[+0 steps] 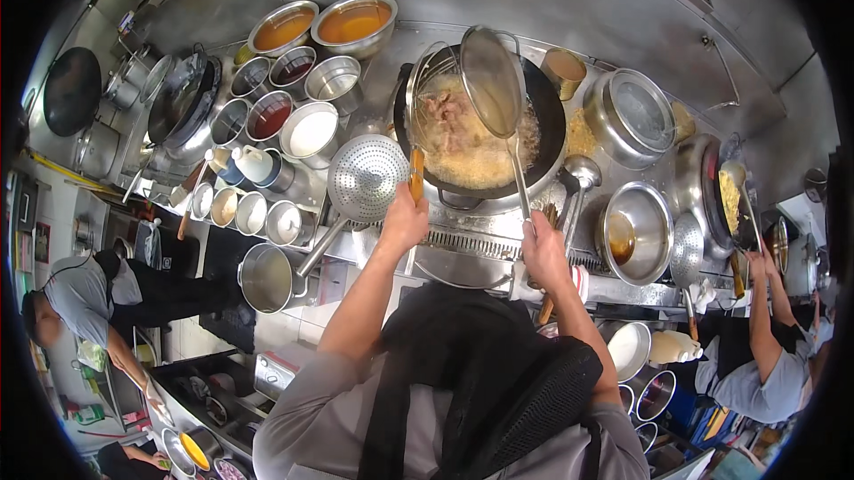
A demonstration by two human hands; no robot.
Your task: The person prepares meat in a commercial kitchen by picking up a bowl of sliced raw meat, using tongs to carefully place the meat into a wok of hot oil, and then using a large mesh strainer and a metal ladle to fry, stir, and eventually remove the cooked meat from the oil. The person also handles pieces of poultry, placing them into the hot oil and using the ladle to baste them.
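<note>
My left hand (405,220) grips the wooden handle (416,173) of a wire strainer, whose rim reaches over the left side of a black wok (550,99). In my right hand (546,250) is the metal handle of a round fine-mesh skimmer (492,89). Its head is tilted above the wok and hides part of what lies below. Pale pieces of food, apparently meat (444,109), sit amid bubbling, foamy oil (460,163). Left of my left hand, a perforated metal ladle (369,178) rests with its handle across a deep pot (257,293).
Steel containers with sauces (270,114) and white powder (312,130) crowd the left. Bowls of orange liquid (353,21) stand behind. At right are a ladle (582,173), a steel bowl (637,233) and a co-worker's hands (760,263) at another wok. Another person (80,293) bends at far left.
</note>
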